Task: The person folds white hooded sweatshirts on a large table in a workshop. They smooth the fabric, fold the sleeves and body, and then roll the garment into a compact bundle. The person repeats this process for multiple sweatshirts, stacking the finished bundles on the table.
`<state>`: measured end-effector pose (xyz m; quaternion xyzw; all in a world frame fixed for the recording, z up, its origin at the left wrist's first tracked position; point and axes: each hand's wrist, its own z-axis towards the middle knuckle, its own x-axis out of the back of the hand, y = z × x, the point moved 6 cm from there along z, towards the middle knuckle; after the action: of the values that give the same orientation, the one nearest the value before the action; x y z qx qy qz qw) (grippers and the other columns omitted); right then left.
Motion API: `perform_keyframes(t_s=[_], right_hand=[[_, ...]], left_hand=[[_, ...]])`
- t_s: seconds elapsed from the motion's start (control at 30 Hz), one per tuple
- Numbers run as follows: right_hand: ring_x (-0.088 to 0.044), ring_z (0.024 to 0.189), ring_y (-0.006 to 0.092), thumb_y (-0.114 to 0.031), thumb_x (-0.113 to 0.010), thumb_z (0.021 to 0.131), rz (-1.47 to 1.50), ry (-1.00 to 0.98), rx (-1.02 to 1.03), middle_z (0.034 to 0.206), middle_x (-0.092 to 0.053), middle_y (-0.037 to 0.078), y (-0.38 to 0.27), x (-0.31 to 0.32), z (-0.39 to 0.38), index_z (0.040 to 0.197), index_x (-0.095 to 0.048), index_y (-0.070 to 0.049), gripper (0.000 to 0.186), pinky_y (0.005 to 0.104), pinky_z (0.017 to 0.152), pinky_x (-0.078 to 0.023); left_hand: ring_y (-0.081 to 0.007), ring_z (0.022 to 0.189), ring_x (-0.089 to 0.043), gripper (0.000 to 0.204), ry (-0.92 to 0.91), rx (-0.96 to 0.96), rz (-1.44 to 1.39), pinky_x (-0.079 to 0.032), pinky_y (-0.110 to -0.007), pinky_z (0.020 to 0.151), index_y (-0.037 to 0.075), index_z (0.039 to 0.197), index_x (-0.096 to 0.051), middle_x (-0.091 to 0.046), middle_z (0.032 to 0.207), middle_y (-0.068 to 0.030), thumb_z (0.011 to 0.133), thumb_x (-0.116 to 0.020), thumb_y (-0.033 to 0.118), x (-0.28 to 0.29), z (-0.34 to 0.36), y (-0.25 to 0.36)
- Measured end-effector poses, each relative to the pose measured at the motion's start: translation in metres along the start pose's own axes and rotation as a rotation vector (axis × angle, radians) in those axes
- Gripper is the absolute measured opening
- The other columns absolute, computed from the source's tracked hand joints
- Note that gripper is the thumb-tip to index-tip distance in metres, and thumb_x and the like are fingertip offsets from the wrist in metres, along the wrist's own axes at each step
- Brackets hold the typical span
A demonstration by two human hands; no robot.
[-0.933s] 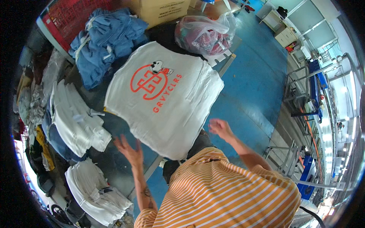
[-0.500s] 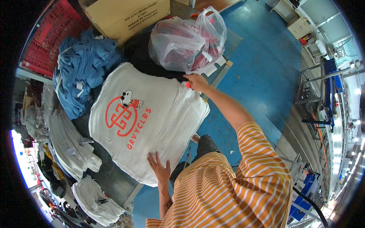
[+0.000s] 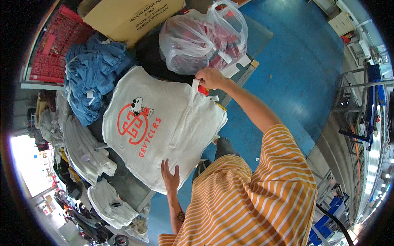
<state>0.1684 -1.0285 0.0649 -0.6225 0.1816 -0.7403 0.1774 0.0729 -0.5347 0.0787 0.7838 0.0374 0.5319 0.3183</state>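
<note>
Here's the cloth (image 3: 164, 131), white, spread out right in front of me on the counter (image 3: 130, 177), its near end reaching the counter's edge! My right hand (image 3: 210, 78) is up at the far right corner, fingers closed on the hem, a narrow fold standing raised there, with a bit of red showing just under my grip. Most of the cloth lies to the left of that hand and nearer to me. And down at the near end, my left hand (image 3: 170, 177), fingers spread, gripping nothing, laid against the cloth, which stretches away ahead of it. The orange-red print (image 3: 134, 125) faces up, left of centre, well apart from the right hand. Just beyond that hand, a clear bag (image 3: 193, 43) with red stuff inside! Past the cloth's far left side, a heap of blue clothes (image 3: 96, 74); behind, a carton (image 3: 135, 20) and a red crate (image 3: 61, 47). On my left, two white piles (image 3: 88, 153)!
</note>
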Motion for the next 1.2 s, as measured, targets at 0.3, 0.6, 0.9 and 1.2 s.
perform_keyframes(t_s=[0.3,0.6,0.9,1.2], right_hand=[[-0.068,0.080,0.0438,-0.017,-0.056,0.084,0.300,-0.040,0.072,0.080,-0.068,0.024,-0.054,0.043,0.052,0.089,-0.068,-0.001,0.021,0.0513,0.071,-0.051],[-0.071,0.083,0.0419,-0.024,-0.060,0.085,0.539,-0.132,-0.148,0.086,-0.068,0.030,-0.161,-0.025,0.054,0.087,-0.070,0.006,0.031,0.0485,0.077,-0.056],[-0.069,0.081,0.0179,-0.047,-0.078,0.084,0.484,-0.513,-0.367,0.085,-0.072,0.015,-0.174,-0.025,-0.001,0.098,-0.071,0.006,0.055,0.0317,0.070,-0.054],[-0.056,0.067,0.0047,-0.014,-0.074,0.087,1.218,-0.377,-0.352,0.074,-0.068,-0.002,-0.182,-0.050,-0.046,0.083,-0.073,-0.004,0.010,0.0247,0.063,-0.045]], left_hand=[[-0.0382,0.130,-0.053,0.049,-0.103,-0.379,-0.213,-0.042,-0.047,0.109,-0.001,0.135,-0.055,-0.056,0.138,-0.0231,0.092,-0.071,0.016,-0.012,0.084,0.119],[-0.0147,0.106,-0.065,0.036,-0.010,-0.003,-1.072,-0.051,-0.030,0.091,0.000,0.124,-0.061,-0.069,0.114,-0.0079,0.094,-0.071,0.017,-0.047,0.140,0.139],[-0.0263,0.105,-0.068,0.041,-0.136,0.274,-1.532,-0.053,-0.039,0.095,-0.004,0.127,-0.057,-0.068,0.120,-0.0143,0.105,-0.049,0.030,-0.024,0.114,0.087],[-0.0296,0.108,-0.068,0.045,-0.386,0.256,-1.482,-0.055,-0.041,0.094,-0.008,0.127,-0.056,-0.068,0.119,-0.0175,0.104,-0.046,0.029,0.009,0.086,0.077]])
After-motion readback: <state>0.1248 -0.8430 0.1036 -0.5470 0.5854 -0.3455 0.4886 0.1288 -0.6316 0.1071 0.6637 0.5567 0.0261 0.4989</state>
